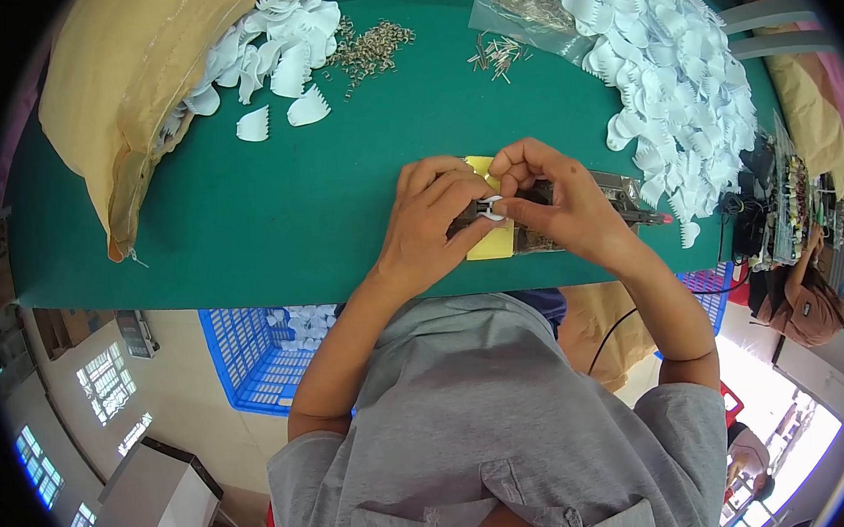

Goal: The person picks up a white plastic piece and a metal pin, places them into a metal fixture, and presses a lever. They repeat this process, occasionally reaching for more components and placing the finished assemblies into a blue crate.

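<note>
Near the table's front edge, both hands meet over a small fixture with a yellow plate. A small white curved plastic piece sits at a dark metal part between them. My left hand comes in from the left, its fingers bent and closed around the piece's left side. The thumb of my right hand presses at the piece's right edge, while its other fingers are curled above. The fingertips partly hide the contact. Under my right wrist lies a dark slim tool with a pink tip.
A large heap of white scalloped plastic pieces covers the right side. More spill from a tan sack at left. Small metal clips and thin pins lie at the back. A blue basket stands below the table.
</note>
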Demonstrator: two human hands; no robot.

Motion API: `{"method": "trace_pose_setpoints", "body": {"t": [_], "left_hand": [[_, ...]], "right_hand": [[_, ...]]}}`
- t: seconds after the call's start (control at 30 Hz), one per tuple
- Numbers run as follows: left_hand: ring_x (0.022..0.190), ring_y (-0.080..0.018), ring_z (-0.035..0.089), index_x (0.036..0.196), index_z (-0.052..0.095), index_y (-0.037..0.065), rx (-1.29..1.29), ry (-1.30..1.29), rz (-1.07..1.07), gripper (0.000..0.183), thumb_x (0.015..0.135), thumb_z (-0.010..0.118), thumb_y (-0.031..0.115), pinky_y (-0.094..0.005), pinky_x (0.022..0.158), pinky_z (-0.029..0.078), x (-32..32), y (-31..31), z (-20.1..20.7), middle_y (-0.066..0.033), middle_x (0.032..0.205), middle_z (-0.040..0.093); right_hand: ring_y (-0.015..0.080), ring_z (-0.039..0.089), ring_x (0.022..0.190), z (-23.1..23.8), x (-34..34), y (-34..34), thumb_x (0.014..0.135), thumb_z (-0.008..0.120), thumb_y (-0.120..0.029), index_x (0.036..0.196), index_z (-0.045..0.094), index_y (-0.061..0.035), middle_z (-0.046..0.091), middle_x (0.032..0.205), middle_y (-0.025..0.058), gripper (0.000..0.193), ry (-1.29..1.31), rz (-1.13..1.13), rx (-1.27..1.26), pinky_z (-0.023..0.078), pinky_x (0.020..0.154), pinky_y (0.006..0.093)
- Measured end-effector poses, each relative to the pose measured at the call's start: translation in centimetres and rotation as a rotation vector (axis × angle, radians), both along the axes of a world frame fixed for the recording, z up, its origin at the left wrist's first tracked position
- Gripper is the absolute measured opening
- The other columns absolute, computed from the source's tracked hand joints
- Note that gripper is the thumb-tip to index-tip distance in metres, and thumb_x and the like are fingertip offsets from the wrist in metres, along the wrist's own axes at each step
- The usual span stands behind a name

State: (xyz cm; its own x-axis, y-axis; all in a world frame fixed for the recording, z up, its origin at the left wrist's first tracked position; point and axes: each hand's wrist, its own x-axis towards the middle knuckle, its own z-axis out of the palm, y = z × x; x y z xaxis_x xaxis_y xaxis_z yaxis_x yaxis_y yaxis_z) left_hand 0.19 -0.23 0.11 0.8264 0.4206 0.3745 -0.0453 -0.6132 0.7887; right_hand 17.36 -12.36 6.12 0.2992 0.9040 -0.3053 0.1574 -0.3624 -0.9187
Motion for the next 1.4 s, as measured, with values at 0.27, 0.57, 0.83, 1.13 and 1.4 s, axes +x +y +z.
{"method": "trace_pose_setpoints", "body": {"t": [0.27, 0.57, 0.83, 1.13, 1.4], "left_hand": [[0.095, -0.0208, 0.068, 0.102, 0.073, 0.006, -0.299, 0.017, -0.049, 0.026, 0.08, 0.086, 0.003, -0.0322, 0.086, 0.052, 0.1, 0.2, 0.0, -0.0067, 0.101, 0.073], [0.091, -0.0179, 0.068, 0.096, 0.074, 0.004, -0.35, 0.015, -0.047, 0.025, 0.077, 0.089, 0.0, -0.0305, 0.084, 0.052, 0.6, 0.2, -0.6, -0.0058, 0.096, 0.074], [0.087, -0.021, 0.066, 0.092, 0.072, 0.005, -0.281, -0.051, -0.029, 0.025, 0.075, 0.091, 0.007, -0.0336, 0.082, 0.051, 1.4, -0.3, -0.9, -0.0054, 0.092, 0.073], [0.094, -0.0203, 0.068, 0.094, 0.072, 0.005, -0.233, -0.102, -0.045, 0.025, 0.076, 0.09, 0.002, -0.0338, 0.086, 0.051, 0.8, -0.1, -0.6, -0.0062, 0.096, 0.075], [0.105, -0.0269, 0.069, 0.108, 0.073, 0.004, -0.315, 0.211, -0.122, 0.048, 0.065, 0.095, 0.005, -0.0398, 0.095, 0.052, -13.4, 3.9, 8.1, -0.0074, 0.109, 0.075]], "right_hand": [[0.0173, 0.067, 0.1, 0.9, 2.0, -4.9, 0.098, 0.072, -0.008, 0.127, 0.067, -0.0047, 0.071, 0.106, 0.0097, 0.03, -0.595, -0.288, 0.186, 0.054, 0.094, 0.0307], [0.0139, 0.062, 0.075, 0.0, 9.5, -18.4, 0.109, 0.058, -0.015, 0.111, 0.074, -0.0008, 0.072, 0.092, 0.0066, 0.022, -0.716, -0.445, -0.072, 0.05, 0.068, 0.0304], [0.0182, 0.068, 0.09, 3.7, 7.4, -12.9, 0.113, 0.044, -0.034, 0.106, 0.073, 0.0066, 0.074, 0.102, 0.0132, 0.05, -0.445, -0.622, 0.505, 0.052, 0.085, 0.0306], [0.0045, 0.032, 0.047, 2.3, 6.8, -11.7, 0.116, 0.042, -0.032, 0.1, 0.07, 0.0034, 0.041, 0.052, -0.0041, 0.048, -0.076, -0.872, 0.581, 0.024, 0.047, 0.0251], [0.0077, 0.051, 0.062, -2.5, 12.0, -18.0, 0.112, 0.056, -0.026, 0.106, 0.069, 0.003, 0.061, 0.075, 0.0022, 0.032, 0.322, -1.027, 0.533, 0.04, 0.058, 0.0228]]}}
